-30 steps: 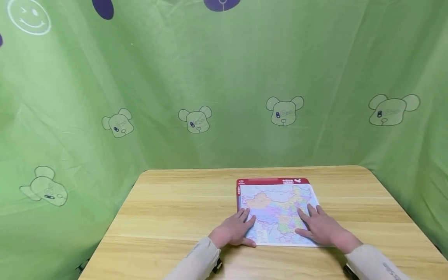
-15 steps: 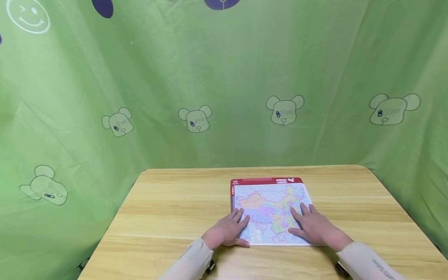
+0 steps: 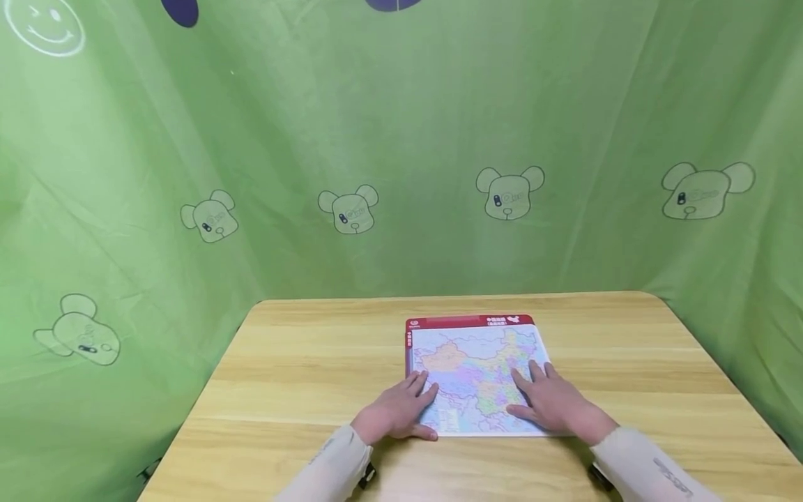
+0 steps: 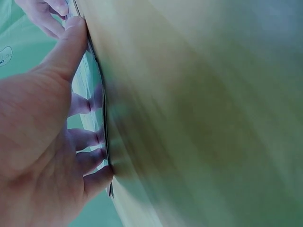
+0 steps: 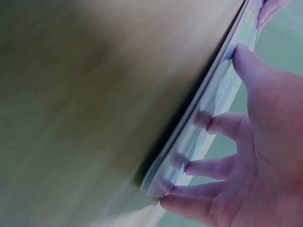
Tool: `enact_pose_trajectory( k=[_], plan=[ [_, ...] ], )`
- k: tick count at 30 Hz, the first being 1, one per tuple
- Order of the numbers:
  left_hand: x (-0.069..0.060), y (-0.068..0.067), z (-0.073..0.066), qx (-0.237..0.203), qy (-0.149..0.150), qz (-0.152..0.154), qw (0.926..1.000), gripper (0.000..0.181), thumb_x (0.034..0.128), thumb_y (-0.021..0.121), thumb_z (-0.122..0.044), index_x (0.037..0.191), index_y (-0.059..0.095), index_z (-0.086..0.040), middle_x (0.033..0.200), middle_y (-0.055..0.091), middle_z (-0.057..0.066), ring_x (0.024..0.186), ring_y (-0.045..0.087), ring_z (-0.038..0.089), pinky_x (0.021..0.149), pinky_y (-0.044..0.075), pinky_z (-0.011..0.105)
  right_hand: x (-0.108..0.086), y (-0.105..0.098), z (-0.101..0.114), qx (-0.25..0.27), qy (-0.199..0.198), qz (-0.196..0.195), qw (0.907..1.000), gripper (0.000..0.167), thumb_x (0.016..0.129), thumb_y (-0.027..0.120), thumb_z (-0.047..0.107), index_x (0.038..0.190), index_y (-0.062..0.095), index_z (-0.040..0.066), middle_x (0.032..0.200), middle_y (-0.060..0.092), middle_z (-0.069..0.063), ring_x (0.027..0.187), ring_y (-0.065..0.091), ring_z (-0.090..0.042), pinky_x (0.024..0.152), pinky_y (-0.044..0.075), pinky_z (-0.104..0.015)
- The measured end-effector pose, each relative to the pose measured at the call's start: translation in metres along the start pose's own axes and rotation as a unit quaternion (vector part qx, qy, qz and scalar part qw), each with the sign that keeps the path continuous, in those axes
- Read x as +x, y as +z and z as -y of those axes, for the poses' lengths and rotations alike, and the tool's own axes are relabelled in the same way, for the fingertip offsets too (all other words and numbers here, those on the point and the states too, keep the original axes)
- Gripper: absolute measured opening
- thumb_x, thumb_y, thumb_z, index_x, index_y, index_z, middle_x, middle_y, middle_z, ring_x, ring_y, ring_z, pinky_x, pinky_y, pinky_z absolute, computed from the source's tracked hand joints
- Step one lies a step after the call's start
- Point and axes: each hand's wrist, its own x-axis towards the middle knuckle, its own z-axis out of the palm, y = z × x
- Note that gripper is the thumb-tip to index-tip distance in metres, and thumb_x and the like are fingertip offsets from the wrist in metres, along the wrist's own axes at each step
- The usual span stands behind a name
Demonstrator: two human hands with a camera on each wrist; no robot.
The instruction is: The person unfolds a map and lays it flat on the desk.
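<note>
A flat map board (image 3: 464, 369) with a red top border and a coloured map of China lies on the wooden table. On its lower left part rests my left hand (image 3: 398, 408), fingers spread, the thumb by the near edge. My right hand (image 3: 555, 403) lies over the lower right part with fingers spread and touching the surface. In the left wrist view, the fingertips of the left hand (image 4: 52, 127) touch the board's glossy face. The right wrist view has the right hand (image 5: 236, 151) with its fingertips on the board, whose edge (image 5: 189, 106) looks layered.
The wooden table (image 3: 301, 362) extends on both sides of the board, with rounded far corners. A green curtain (image 3: 426, 125) printed with bear heads hangs behind the table and along its sides.
Both hands and the map board have slid to the left across the table together, by a small amount. The fingers stay spread on the board. The head view has tilted slightly.
</note>
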Motion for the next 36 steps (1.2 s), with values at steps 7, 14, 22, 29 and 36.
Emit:
enact_pose_trajectory(
  k=[7,14,22,29,36],
  plan=[
    [-0.004,0.004,0.005,-0.008,-0.003,-0.003,1.0,0.091,0.0795,0.046,-0.071,0.151,0.024,-0.019,0.157,0.014,0.011,0.142,0.014,0.026,0.113,0.022,0.034,0.003,-0.002,0.008,-0.006,-0.006,0.0,1.0,0.079,0.088,0.051,0.059,0.136,0.047,-0.004,0.13,0.037,-0.044,0.116,0.034,-0.065,0.095,0.033,-0.066],
    [-0.01,0.007,0.01,-0.009,-0.008,-0.003,0.9999,0.092,0.0788,0.048,-0.071,0.151,0.024,-0.019,0.156,0.014,0.011,0.142,0.014,0.026,0.113,0.021,0.034,0.007,0.0,0.014,-0.009,-0.01,0.007,0.9999,0.078,0.089,0.051,0.059,0.136,0.047,-0.003,0.132,0.037,-0.043,0.118,0.035,-0.062,0.098,0.032,-0.065],
    [-0.017,0.009,0.016,-0.015,-0.006,-0.007,0.9998,0.092,0.0792,0.048,-0.07,0.151,0.025,-0.018,0.156,0.014,0.011,0.142,0.014,0.026,0.113,0.021,0.035,0.011,0.001,0.021,-0.01,-0.015,0.007,0.9998,0.079,0.088,0.052,0.059,0.136,0.047,-0.003,0.13,0.038,-0.043,0.117,0.036,-0.062,0.096,0.034,-0.065],
    [-0.024,0.012,0.023,-0.026,0.0,-0.008,0.9996,0.092,0.0795,0.049,-0.069,0.151,0.026,-0.016,0.156,0.014,0.013,0.142,0.014,0.028,0.112,0.022,0.037,0.014,0.002,0.03,-0.009,-0.01,0.016,0.9998,0.077,0.089,0.053,0.056,0.137,0.046,-0.003,0.131,0.037,-0.043,0.117,0.036,-0.062,0.096,0.034,-0.065],
    [-0.027,0.015,0.028,-0.024,0.001,-0.011,0.9996,0.092,0.0796,0.048,-0.07,0.151,0.025,-0.017,0.156,0.013,0.013,0.142,0.014,0.028,0.112,0.022,0.036,0.018,0.002,0.035,-0.004,-0.004,0.02,0.9998,0.078,0.088,0.053,0.057,0.138,0.045,-0.003,0.132,0.036,-0.043,0.118,0.034,-0.063,0.096,0.033,-0.066]
  ],
)
